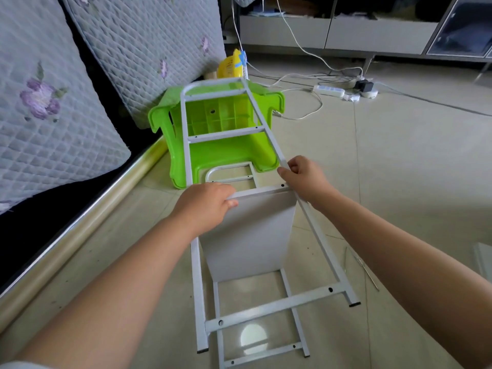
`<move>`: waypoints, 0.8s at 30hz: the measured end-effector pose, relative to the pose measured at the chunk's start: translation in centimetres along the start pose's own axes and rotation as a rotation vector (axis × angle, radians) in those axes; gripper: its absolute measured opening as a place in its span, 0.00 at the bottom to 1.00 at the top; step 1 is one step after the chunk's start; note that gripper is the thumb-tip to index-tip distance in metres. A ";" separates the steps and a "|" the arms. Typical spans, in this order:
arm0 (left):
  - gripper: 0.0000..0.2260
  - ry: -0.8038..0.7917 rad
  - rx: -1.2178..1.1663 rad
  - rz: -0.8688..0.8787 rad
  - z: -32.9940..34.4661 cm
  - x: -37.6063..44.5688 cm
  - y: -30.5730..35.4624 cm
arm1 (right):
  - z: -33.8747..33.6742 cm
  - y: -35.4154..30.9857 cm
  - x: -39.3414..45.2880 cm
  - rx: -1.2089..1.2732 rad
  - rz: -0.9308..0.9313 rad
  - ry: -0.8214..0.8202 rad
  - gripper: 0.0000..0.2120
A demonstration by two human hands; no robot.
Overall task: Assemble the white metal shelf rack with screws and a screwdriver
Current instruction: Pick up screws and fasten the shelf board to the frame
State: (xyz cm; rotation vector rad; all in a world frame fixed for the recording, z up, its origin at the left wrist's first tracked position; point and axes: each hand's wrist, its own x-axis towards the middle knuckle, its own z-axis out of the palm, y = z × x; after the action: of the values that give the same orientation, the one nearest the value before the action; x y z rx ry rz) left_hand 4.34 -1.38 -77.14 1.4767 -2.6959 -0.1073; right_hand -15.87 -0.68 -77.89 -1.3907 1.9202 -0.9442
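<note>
Hands, left [205,203] on the shelf [250,235], right [300,179] at 3 o'clock, grip the frame [226,134]; screws come next, I think.

I am at home, in a living room, and I work on the tiled floor [399,182]. At my left stand quilted cushions [149,43] with purple flowers. At the far edge of the floor is a low media cabinet [332,33], with a power strip [328,90] and white cables [300,46] before it. A green plastic stool [229,145] lies on its side.
</note>
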 end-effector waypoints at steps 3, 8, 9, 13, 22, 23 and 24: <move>0.12 -0.039 -0.013 0.007 -0.2 0.3 -0.2 | 0.0 0.1 0.2 0.013 0.020 -0.035 0.10; 0.14 -0.036 -0.047 -0.010 -0.1 0.6 -0.5 | 0.1 0.0 0.7 0.012 0.000 -0.028 0.08; 0.14 -0.036 -0.053 -0.010 -0.1 0.7 -0.5 | 0.0 -0.1 0.7 -0.002 -0.002 -0.035 0.08; 0.14 -0.018 -0.087 -0.019 -0.2 1.0 -0.7 | 0.0 -0.3 1.2 -0.036 -0.017 -0.037 0.08; 0.12 -0.019 -0.077 0.014 -0.3 1.3 -0.7 | 0.0 -0.5 1.6 -0.142 0.006 -0.042 0.08; 0.12 -0.017 -0.078 0.015 -0.4 1.2 -0.7 | 0.0 -0.7 1.6 -0.150 0.019 -0.048 0.09; 0.14 -0.018 -0.074 0.015 -0.4 1.3 -0.7 | -0.1 -0.9 1.7 -0.149 0.042 -0.065 0.10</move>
State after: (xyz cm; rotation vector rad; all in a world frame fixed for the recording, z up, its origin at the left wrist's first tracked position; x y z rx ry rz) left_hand 4.33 -2.85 -76.78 1.4414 -2.6854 -0.2177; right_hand -15.97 -2.51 -77.23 -1.4404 1.9971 -0.7402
